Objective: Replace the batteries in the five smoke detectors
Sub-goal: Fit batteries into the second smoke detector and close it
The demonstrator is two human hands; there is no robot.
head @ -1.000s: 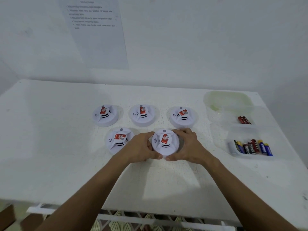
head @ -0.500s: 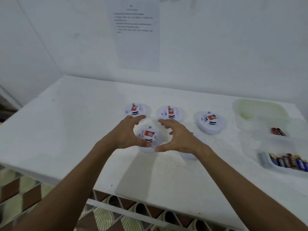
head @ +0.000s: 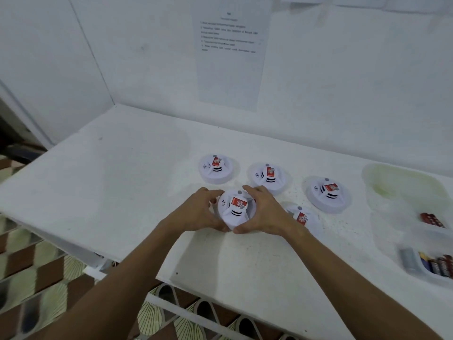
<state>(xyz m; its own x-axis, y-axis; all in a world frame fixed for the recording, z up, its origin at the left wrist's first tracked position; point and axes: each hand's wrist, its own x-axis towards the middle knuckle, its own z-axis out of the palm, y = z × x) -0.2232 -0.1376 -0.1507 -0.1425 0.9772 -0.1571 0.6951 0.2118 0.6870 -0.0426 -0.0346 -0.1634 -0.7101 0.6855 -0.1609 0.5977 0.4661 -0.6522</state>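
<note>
I am looking down at the front-left smoke detector [head: 235,209], a white round unit with a red label, sitting near the front edge of the white table [head: 117,182]. My left hand [head: 196,212] is curling round its left side, fingers over the far rim and thumb at the near edge. My right hand [head: 263,212] is gripping the right side the same way, and the two thumbs are almost meeting at the front. Whether the detector is resting on the table or lifting slightly off it, I cannot tell.

Just beside my right wrist a second detector [head: 302,218] is lying partly hidden behind the hand. Three more are sitting in a row behind: the back-left detector [head: 215,168], the back-middle detector [head: 268,176] and the back-right detector [head: 328,193].

Toward the right edge a pale green tub [head: 402,185] is standing, and nearer me a clear tray [head: 416,268] is holding batteries [head: 437,265]. A red battery pack [head: 432,220] is lying between them.

The tabletop is looking scuffed and speckled. It is meeting white walls at the back and left, with a printed sheet [head: 229,55] hanging on the back wall. Patterned floor tiles [head: 34,278] are showing below the table.
</note>
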